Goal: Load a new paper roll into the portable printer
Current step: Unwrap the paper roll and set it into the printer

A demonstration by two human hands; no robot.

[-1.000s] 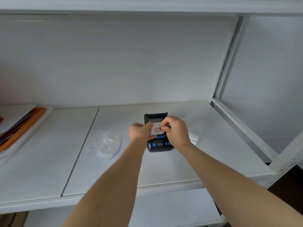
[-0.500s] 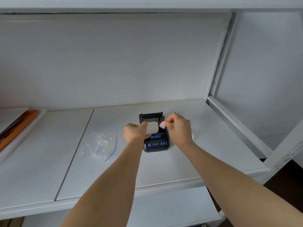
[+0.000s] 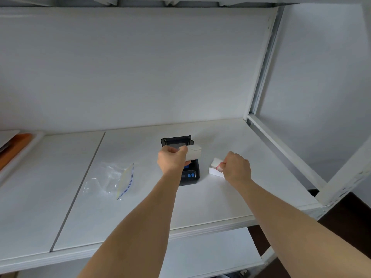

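Note:
The black portable printer [image 3: 190, 174] with blue buttons lies on the white shelf [image 3: 140, 207], its lid [image 3: 176, 140] standing open at the back. My left hand [image 3: 172, 160] holds a white paper roll [image 3: 193, 152] just above the printer's open bay. To the right, my right hand [image 3: 236, 167] pinches a small red-and-white sticker [image 3: 219, 167] over a white block [image 3: 215, 169] that lies on the shelf.
A clear zip bag [image 3: 112, 180] with a blue seal lies left of the printer. A white tray [image 3: 30, 143] with orange and white things sits at the far left. Metal shelf uprights [image 3: 263, 65] and a diagonal frame bar [image 3: 285, 153] bound the right side.
My right hand peeled the red-and-white sticker off the roll and carried it right, down to the white block. My left hand stayed over the printer with the roll.

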